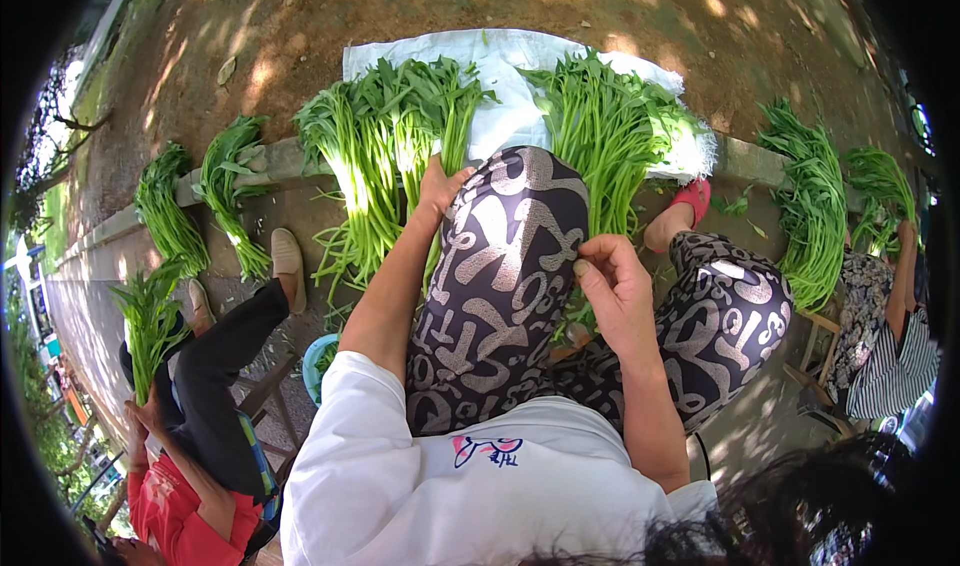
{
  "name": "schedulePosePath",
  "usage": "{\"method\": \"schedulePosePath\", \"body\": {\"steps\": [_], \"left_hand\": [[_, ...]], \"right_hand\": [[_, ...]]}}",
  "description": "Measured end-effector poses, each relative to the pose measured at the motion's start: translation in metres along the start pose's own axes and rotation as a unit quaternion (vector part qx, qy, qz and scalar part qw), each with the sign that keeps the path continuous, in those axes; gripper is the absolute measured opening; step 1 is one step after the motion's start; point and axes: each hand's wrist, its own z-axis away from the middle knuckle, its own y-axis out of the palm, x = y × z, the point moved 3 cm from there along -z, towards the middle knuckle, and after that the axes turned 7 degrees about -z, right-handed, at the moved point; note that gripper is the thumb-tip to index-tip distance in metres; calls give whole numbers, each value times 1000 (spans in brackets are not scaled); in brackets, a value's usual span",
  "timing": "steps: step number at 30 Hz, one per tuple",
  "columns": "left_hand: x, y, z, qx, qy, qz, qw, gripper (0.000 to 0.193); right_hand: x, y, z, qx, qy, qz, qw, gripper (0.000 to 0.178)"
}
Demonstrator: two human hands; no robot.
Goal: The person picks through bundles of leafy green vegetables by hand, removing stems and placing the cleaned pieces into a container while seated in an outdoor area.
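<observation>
Two heaps of long-stemmed leafy greens lie in front of me on a white cloth [497, 131], a left heap [370, 156] and a right heap [600, 136]. My left hand [440, 184] is at the right side of the left heap, closed around some stems, its fingers partly hidden. Just right of my raised, patterned trouser knee [520, 216] is my right hand [615, 284], thumb and forefinger pinched together beside the cloth of the leg. Whatever the pinch holds, if anything, is too small to make out.
A low stone curb [745, 161] runs under the cloth. More greens [800, 206] lie along it at right, with bundles [170, 206] at left. A seated person in red [190, 506] holds a bunch [148, 326]. A blue basin [318, 366] stands by my left elbow; another person [890, 356] sits right.
</observation>
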Motion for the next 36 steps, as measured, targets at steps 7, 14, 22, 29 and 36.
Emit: {"method": "schedulePosePath", "body": {"steps": [7,14,22,29,36], "left_hand": [[4,1,5,98,-52,131,985,62],[-19,-65,25,137,-31,35,990,55],[-181,-168,56,-71,105,-20,992,51],[-310,-98,102,97,183,81,975,41],[-268,38,73,271,143,-27,952,36]], "right_hand": [[-8,4,1,22,2,-28,999,16],[-10,20,10,76,-60,69,993,16],[0,24,25,184,-65,117,974,22],[-9,30,31,214,-110,142,960,20],[-28,33,27,161,-213,215,940,20]]}}
